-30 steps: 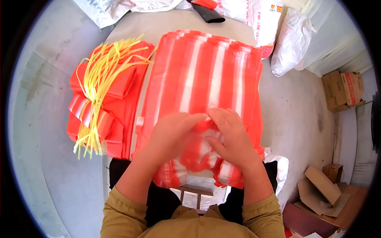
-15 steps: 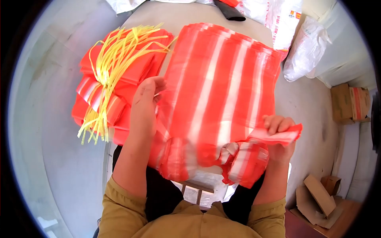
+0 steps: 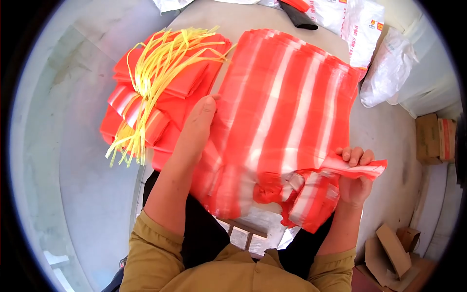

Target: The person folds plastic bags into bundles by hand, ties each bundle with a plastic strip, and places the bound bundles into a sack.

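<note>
A stack of red-and-white striped plastic bags [image 3: 296, 102] lies in front of me, its near end crumpled and hanging over the table's near edge. At its right near corner my right hand [image 3: 357, 180] is closed round a folded strip of a striped bag, whose end sticks out to the right. My left hand [image 3: 202, 114] rests along the stack's left edge, thumb stretched forward; its other fingers are mostly hidden, but it looks open. Left of that hand is a pile of folded red bags [image 3: 189, 78], with a bunch of yellow plastic ties [image 3: 146, 92] lying across it.
White printed sacks [image 3: 362, 34] and a dark tube-like piece [image 3: 301, 18] lie at the far edge of the table [image 3: 214, 17]. A stuffed white bag [image 3: 386, 70] is at the far right. Cardboard boxes [image 3: 428, 138] stand right, and an opened carton [image 3: 389, 258] sits lower right.
The view has shifted, so everything appears a little further right. My left hand's curled fingers have straightened along the stack's edge. My right hand keeps its grip on the bag strip.
</note>
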